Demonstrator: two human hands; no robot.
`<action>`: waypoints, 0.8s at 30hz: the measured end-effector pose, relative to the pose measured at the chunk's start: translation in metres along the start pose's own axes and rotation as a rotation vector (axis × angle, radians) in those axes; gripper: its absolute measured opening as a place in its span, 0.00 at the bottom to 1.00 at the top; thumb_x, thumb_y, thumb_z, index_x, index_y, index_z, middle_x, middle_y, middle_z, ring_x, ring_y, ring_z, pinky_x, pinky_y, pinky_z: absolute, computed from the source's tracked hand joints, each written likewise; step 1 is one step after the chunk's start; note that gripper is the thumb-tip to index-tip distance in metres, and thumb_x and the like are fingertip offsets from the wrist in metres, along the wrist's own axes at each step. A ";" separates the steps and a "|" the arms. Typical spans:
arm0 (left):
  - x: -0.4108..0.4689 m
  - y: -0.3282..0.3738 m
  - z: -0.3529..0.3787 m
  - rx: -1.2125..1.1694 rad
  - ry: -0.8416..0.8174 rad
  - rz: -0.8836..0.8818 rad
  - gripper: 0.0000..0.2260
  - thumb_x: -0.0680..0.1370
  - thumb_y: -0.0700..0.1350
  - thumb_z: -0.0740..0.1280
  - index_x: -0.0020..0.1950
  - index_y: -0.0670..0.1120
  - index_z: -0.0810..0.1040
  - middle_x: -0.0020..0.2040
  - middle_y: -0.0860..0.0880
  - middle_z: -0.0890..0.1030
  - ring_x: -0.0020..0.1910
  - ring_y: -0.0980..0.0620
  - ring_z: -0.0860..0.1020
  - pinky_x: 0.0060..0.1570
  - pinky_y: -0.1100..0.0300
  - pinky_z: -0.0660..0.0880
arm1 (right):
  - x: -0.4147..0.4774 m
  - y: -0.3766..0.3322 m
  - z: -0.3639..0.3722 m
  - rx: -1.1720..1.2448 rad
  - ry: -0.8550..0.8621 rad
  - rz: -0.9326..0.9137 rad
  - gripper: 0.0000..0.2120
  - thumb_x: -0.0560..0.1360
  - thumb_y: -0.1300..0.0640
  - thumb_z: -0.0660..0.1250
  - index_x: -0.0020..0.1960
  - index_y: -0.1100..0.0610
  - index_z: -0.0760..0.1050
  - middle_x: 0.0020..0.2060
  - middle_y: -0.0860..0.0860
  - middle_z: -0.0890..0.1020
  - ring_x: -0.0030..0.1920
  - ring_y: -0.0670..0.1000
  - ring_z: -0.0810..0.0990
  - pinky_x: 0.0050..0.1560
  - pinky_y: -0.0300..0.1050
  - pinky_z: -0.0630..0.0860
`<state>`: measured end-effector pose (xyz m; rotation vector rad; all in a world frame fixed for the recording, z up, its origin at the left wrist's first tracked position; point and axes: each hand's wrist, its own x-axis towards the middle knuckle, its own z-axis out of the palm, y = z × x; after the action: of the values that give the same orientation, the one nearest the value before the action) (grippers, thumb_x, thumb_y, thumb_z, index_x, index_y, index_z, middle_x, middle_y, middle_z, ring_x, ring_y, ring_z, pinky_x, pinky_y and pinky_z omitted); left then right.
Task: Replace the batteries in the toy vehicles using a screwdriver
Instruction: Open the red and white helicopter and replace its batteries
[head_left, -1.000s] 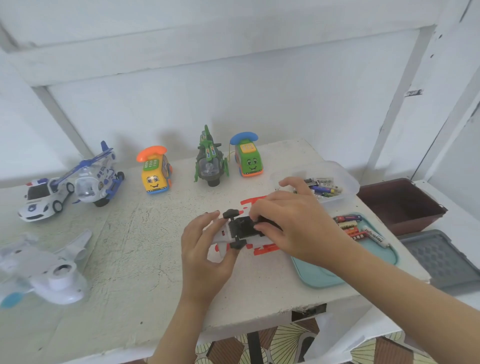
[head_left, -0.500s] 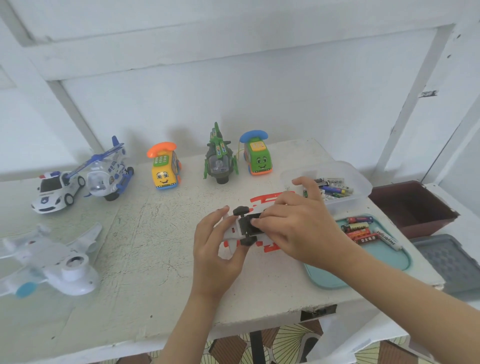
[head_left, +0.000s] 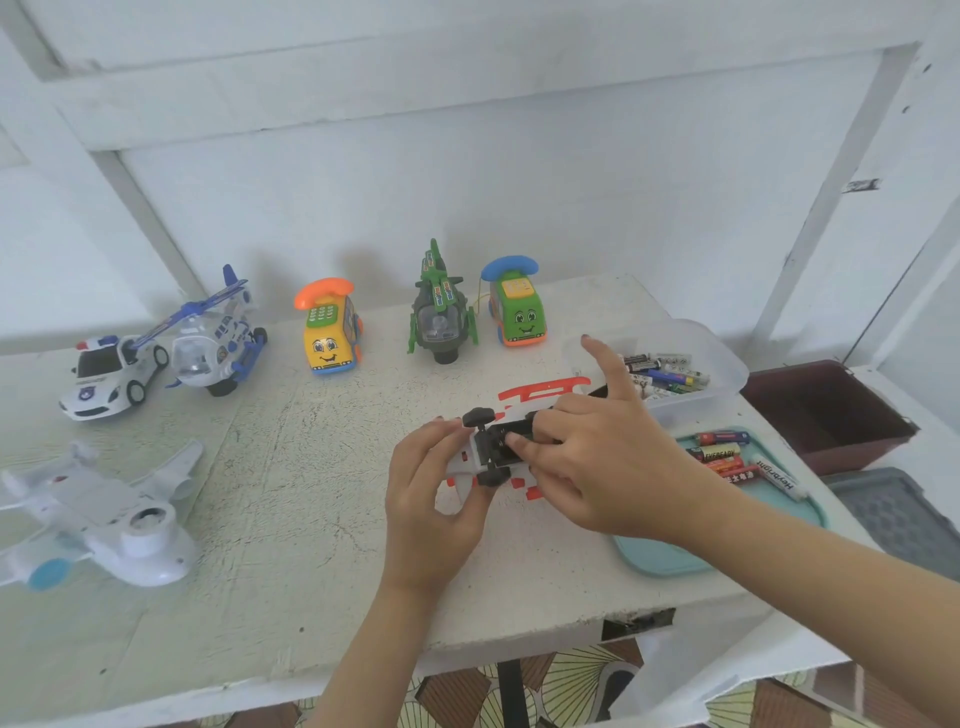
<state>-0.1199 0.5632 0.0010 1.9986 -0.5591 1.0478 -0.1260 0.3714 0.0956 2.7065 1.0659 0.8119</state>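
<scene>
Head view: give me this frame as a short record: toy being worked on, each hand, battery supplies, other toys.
toy in work: red-and-white toy, upside down, black underside up
left hand: grips one end of it
right hand: fingers curled on the underside, index finger raised
supplies: batteries in clear box and on teal tray
other toys: police car, blue-white helicopter, yellow phone car, green helicopter, green phone car, white plane

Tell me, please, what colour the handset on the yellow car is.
The handset is orange; the head view shows it.
</scene>
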 end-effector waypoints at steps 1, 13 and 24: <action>0.000 0.000 0.000 -0.005 0.007 0.007 0.19 0.72 0.46 0.72 0.60 0.43 0.75 0.58 0.49 0.76 0.60 0.52 0.73 0.63 0.60 0.70 | 0.002 0.001 -0.001 -0.010 -0.014 -0.011 0.17 0.75 0.54 0.56 0.44 0.51 0.84 0.28 0.45 0.75 0.31 0.50 0.75 0.70 0.68 0.53; -0.001 -0.001 0.004 -0.002 0.025 0.017 0.17 0.72 0.45 0.71 0.59 0.44 0.75 0.56 0.51 0.76 0.61 0.49 0.74 0.64 0.60 0.70 | 0.018 0.010 -0.006 -0.080 -0.126 -0.129 0.14 0.73 0.54 0.58 0.38 0.51 0.82 0.25 0.44 0.69 0.26 0.50 0.73 0.71 0.69 0.51; -0.002 -0.006 0.002 -0.016 0.023 -0.017 0.18 0.71 0.45 0.72 0.60 0.44 0.75 0.56 0.50 0.78 0.61 0.51 0.74 0.64 0.60 0.70 | 0.008 0.008 -0.004 -0.014 -0.063 -0.119 0.20 0.76 0.54 0.53 0.53 0.54 0.83 0.27 0.44 0.78 0.28 0.50 0.77 0.72 0.68 0.48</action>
<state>-0.1153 0.5649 -0.0039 1.9717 -0.5363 1.0515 -0.1183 0.3703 0.1049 2.6096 1.1886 0.7074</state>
